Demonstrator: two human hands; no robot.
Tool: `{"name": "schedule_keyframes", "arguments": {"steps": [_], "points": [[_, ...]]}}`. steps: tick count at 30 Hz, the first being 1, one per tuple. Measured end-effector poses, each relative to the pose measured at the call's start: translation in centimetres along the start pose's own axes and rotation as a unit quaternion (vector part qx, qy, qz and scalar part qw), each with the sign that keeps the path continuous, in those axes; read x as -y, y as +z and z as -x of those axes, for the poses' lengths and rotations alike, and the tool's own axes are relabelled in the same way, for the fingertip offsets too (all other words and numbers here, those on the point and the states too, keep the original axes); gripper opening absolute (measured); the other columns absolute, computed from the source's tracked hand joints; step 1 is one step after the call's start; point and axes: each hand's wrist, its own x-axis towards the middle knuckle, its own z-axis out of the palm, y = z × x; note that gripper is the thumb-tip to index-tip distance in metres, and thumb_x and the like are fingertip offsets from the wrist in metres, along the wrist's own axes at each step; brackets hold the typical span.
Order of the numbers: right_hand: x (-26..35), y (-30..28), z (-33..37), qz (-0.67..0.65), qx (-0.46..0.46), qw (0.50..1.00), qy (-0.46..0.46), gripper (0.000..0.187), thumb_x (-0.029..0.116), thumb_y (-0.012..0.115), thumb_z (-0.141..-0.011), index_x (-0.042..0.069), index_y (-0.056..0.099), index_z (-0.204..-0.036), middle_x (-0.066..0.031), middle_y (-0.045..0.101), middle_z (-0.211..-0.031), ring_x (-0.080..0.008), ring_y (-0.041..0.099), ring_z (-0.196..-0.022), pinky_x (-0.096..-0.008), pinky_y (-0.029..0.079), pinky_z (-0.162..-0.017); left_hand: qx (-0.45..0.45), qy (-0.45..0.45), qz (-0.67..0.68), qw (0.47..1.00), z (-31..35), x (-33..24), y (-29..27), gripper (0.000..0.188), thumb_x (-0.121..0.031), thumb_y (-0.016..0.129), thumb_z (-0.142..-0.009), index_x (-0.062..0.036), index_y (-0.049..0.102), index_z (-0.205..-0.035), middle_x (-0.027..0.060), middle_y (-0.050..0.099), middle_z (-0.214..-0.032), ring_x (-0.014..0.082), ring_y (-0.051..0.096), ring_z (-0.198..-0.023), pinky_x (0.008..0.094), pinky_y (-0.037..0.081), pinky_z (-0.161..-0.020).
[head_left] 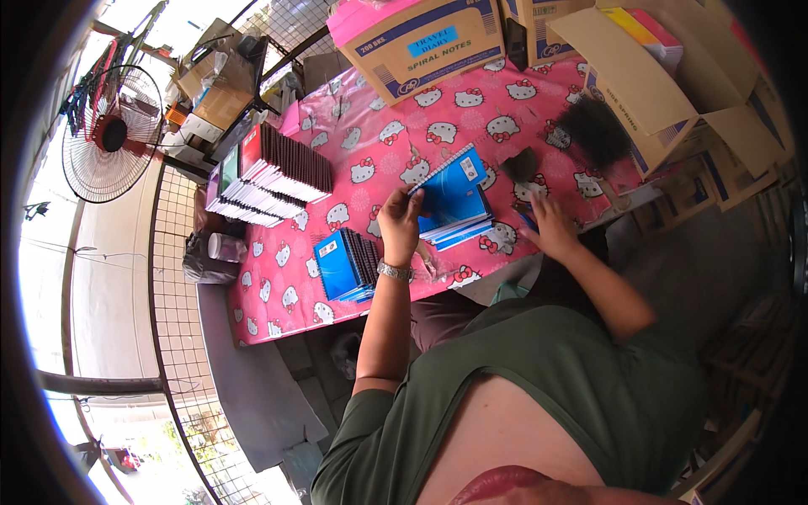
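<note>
Notebooks lie on the table before boxes.

Blue notebook: smooth card cover, glossy, pale sheen across it; edge bound in thin wire-like coil, metal or plastic not clear. Lower stack of notebooks in the same slick finish. Taller pile: dark ridged bindings, matt white paper edges. Table covering smooth, looks like plastic sheet, soft shine, some creasing. Boxes of dull brown cardboard; open carton likewise matt. Black bag: thin crinkled plastic, shiny. Fan with slim metal-looking wire guard. Wristwatch band metallic, textured. Green shirt matt cloth, softly folded. Dark clump rough, bristly; material uncertain.
</note>
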Motion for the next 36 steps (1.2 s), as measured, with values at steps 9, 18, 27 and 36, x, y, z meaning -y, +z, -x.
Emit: {"name": "schedule_keyframes", "arguments": {"steps": [9, 18, 27, 36], "points": [[9.9, -9.2, -2.5, -0.348, -0.161, 0.911, -0.152, 0.048, 0.012, 0.073, -0.081, 0.000, 0.058, -0.125, -0.0170, 0.061, -0.113, -0.0337, 0.063, -0.098, -0.0424, 0.051, -0.086, -0.063, 0.056, -0.009, 0.996, 0.6, 0.0, 1.6, 0.021, -0.013, 0.066, -0.096, 0.0043, 0.065, -0.108, 0.0022, 0.065, -0.079, 0.0074, 0.062, -0.069, 0.0233, 0.052, -0.056], [14.6, -9.8, -4.7, -0.317, -0.152, 0.911, -0.216, 0.051, 0.010, 0.075, -0.078, -0.001, 0.059, -0.125, -0.0173, 0.061, -0.118, -0.0340, 0.060, -0.109, -0.0415, 0.050, -0.093, -0.050, 0.062, -0.017, 0.997, 0.9, 0.2, 1.6, 0.011, -0.006, 0.061, -0.098, -0.0002, 0.057, -0.090, 0.0013, 0.063, -0.081, 0.0057, 0.056, -0.073, 0.0223, 0.047, -0.064], [15.1, -10.1, -4.2, -0.320, -0.152, 0.911, -0.210, 0.048, 0.017, 0.074, -0.078, 0.000, 0.060, -0.121, -0.0151, 0.062, -0.114, -0.0340, 0.061, -0.106, -0.0442, 0.049, -0.093, -0.012, 0.105, -0.255, 0.961, -0.5, 3.0, -0.5, 0.009, -0.005, 0.060, -0.098, -0.0017, 0.055, -0.105, 0.0046, 0.065, -0.084, 0.0083, 0.060, -0.075, 0.0241, 0.050, -0.062], [15.4, -10.6, -4.2, -0.209, -0.161, 0.941, -0.213, 0.049, 0.014, 0.073, -0.078, 0.001, 0.059, -0.123, -0.0144, 0.061, -0.116, -0.0333, 0.059, -0.105, -0.0436, 0.049, -0.091, -0.017, 0.102, -0.042, 0.994, 0.7, 2.5, 0.6, 0.014, -0.002, 0.060, -0.096, 0.0016, 0.061, -0.109, 0.0058, 0.069, -0.094, 0.0103, 0.065, -0.083, 0.0263, 0.054, -0.070]]}}
